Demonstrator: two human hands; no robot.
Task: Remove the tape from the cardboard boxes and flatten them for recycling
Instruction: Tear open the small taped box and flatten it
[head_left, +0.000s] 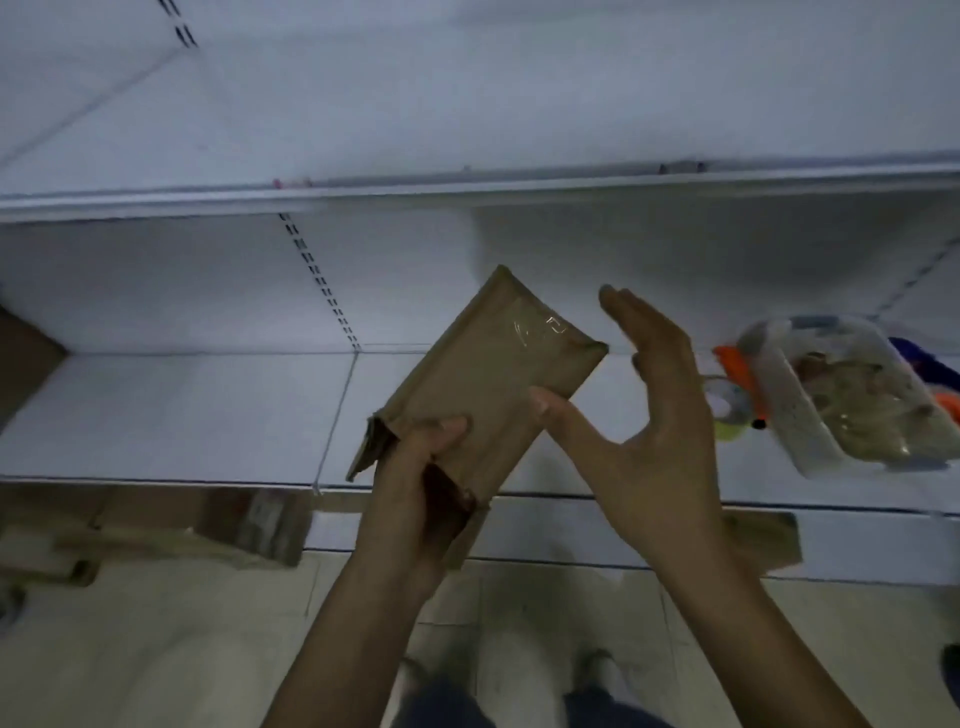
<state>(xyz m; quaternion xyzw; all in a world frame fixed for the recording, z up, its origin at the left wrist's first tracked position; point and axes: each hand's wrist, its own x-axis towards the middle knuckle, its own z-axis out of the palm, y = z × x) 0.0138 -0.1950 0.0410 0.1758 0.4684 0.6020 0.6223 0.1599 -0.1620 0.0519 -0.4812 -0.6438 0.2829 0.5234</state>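
Just one small cardboard box (483, 374), gripped at its lower end by the left hand (415, 483).

Brown, creased and partly collapsed, tilted with its upper end toward 1 o'clock; one patch of clear tape (540, 332) shining near that end; lower flaps gaping at 7 o'clock. Held in front of a white shelf (182, 415), above its front edge. Left thumb across the face, fingers curled behind. Right hand (649, 395) at 3 o'clock of the box, open, fingers straight and pointing up, thumb tip at the box's right edge. Farther toward 3 o'clock, on the shelf, one clear plastic container (852, 395) holding crumpled scraps. At 8 o'clock, flat cardboard (156, 530) on the floor, too blurred to count.
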